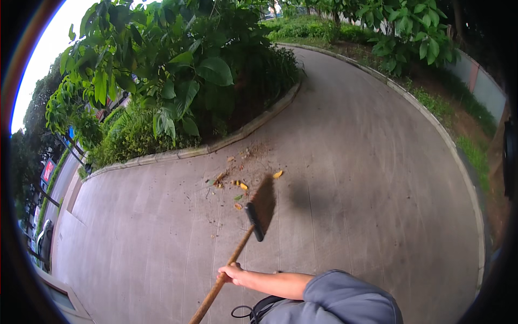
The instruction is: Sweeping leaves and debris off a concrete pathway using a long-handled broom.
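My right hand is wrapped around the wooden handle of a broom, with the forearm reaching across from the right. At the handle's far end a dark head carries brown bristles, which look blurred. A soft shadow falls on the paving to the right of the bristles, apart from them. Beyond the broom lies scattered debris: a yellow leaf, an orange-brown leaf, a green leaf and brown bits. My left hand is out of view; the lower handle runs off the bottom edge.
A stone kerb edges the planted bed of leafy shrubs ahead and left. The paved path curves away between it and a second kerb on the right. A road with a parked car lies far left.
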Tool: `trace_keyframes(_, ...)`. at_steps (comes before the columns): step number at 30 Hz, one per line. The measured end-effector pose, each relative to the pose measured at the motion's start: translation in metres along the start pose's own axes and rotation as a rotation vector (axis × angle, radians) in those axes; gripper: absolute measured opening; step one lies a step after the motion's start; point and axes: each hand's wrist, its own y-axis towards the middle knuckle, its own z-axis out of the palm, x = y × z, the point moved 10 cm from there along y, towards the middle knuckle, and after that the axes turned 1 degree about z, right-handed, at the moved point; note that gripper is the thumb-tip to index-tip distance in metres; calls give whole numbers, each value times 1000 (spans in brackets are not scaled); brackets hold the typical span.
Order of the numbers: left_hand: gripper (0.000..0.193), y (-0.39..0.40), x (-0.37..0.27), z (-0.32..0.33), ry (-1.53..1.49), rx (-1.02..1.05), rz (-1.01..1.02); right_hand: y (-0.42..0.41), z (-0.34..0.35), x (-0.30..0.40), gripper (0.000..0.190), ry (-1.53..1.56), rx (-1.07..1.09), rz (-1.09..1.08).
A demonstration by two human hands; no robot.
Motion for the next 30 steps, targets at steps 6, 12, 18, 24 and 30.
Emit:
trace_keyframes(6, 27, 40, 136, 73, -114, 205, -300, -20, -126, 82, 22, 258, -167, -71)
trace_keyframes(12, 26, -80, 342, 251, -219, 591, -924, -82, -370, 168, 9, 523, -607, -224)
trace_keyframes(18, 16, -225, 388, 348, 124, 1016, -1140, -94, -549, 143, 15, 621, -762, -131)
trace_keyframes(24, 24, -149, 331, 354, -39, 617, -789, -33, -417, 232, 31, 204, -661, 43)
trace_keyframes(30, 22, -178, 223, 336, 220, 324, -488, 32, -308, 270, 51, -170, -636, 74)
